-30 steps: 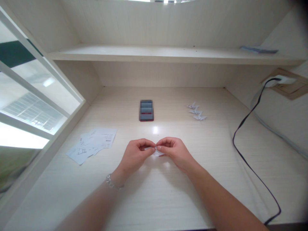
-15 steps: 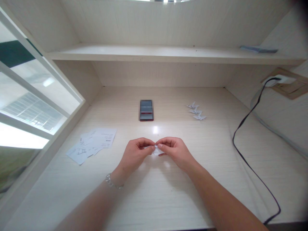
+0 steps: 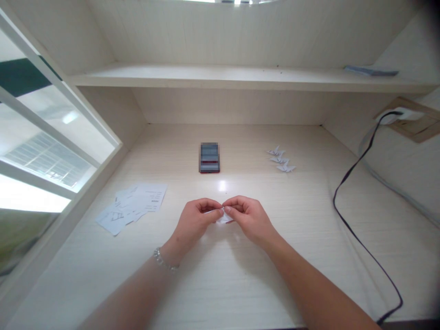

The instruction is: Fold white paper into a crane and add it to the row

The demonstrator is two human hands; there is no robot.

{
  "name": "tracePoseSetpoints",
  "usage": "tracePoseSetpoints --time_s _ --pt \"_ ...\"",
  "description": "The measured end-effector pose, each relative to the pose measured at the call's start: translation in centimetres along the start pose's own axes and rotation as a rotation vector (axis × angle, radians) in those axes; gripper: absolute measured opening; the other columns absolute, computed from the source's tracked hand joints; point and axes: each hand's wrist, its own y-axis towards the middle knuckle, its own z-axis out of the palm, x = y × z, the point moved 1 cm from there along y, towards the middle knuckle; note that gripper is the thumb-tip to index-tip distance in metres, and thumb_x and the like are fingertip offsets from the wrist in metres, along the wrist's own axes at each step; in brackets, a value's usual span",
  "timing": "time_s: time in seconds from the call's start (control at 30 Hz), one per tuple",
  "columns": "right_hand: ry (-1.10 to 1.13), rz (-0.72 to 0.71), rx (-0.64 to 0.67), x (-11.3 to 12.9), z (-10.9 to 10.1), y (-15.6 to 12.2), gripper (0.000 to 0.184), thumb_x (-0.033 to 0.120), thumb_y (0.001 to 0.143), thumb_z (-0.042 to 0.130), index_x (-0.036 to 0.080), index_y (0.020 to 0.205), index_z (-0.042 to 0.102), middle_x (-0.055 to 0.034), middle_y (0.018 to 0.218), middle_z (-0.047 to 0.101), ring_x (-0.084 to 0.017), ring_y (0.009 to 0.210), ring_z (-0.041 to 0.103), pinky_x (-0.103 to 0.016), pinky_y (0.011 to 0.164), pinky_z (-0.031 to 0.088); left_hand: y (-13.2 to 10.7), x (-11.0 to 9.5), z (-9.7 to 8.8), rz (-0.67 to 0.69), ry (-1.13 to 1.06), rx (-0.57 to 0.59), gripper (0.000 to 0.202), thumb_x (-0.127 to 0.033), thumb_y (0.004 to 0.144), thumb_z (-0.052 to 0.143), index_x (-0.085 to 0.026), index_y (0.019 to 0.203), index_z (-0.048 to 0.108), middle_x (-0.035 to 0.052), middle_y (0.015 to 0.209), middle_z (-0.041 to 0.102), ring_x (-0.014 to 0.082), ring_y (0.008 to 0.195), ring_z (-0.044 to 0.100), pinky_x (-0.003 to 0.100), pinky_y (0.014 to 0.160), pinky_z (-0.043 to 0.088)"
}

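Between my two hands is a small piece of folded white paper [image 3: 224,218], mostly covered by the fingers. My left hand [image 3: 199,217] pinches its left side between thumb and fingers; a beaded bracelet circles that wrist. On the other side my right hand [image 3: 248,215] grips the paper the same way, and the fingertips of both hands nearly meet at its top. Several small folded paper cranes [image 3: 281,159] sit in a slanting row farther back on the right. To the left lie loose, overlapping sheets of printed white paper [image 3: 137,206].
A dark phone-like rectangle [image 3: 209,158], its face blurred out, lies at the back middle of the desk [image 3: 220,284]. A black cable [image 3: 347,224] runs from the wall socket [image 3: 409,114] down the right side. Above the desk spans a shelf [image 3: 220,75]; a window [image 3: 44,133] stands left.
My left hand has shifted very slightly right, and its thumb sits a little differently on the paper. Both hands still pinch it; the other things lie where they were.
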Motion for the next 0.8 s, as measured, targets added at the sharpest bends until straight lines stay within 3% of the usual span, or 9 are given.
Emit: tracePoseSetpoints --time_s 0.23,0.47,0.8 --pt "-0.045 -0.023 -0.009 0.33 -0.01 -0.17 0.014 0.027 0.076 0.058 0.018 0.084 0.064 -0.0039 0.078 0.069 -0.016 0.070 0.062 -0.028 0.063 0.047 -0.04 0.12 0.15 -0.035 -0.081 0.007 0.014 -0.025 0.068 0.063 -0.015 0.075 0.066 0.0039 0.074 0.066 0.0133 0.065 0.058 0.024 0.059 0.044" --pt "-0.087 -0.048 -0.020 0.22 0.12 -0.18 0.014 0.027 0.076 0.058 0.019 0.085 0.065 -0.0036 0.079 0.068 -0.017 0.073 0.062 -0.029 0.064 0.047 0.01 -0.34 0.14 0.015 0.005 0.004 0.011 -0.024 0.068 0.060 -0.015 0.071 0.066 0.0036 0.071 0.065 0.0137 0.065 0.058 0.024 0.060 0.044" --pt "0.142 0.023 0.005 -0.05 0.06 0.24 0.017 0.031 0.070 0.064 0.018 0.079 0.064 -0.0015 0.074 0.063 -0.015 0.069 0.059 -0.031 0.064 0.053 0.11 -0.32 -0.36 0.031 -0.042 0.007 0.013 -0.020 0.068 0.061 -0.015 0.079 0.066 0.0050 0.080 0.067 0.0143 0.071 0.060 0.025 0.065 0.046"
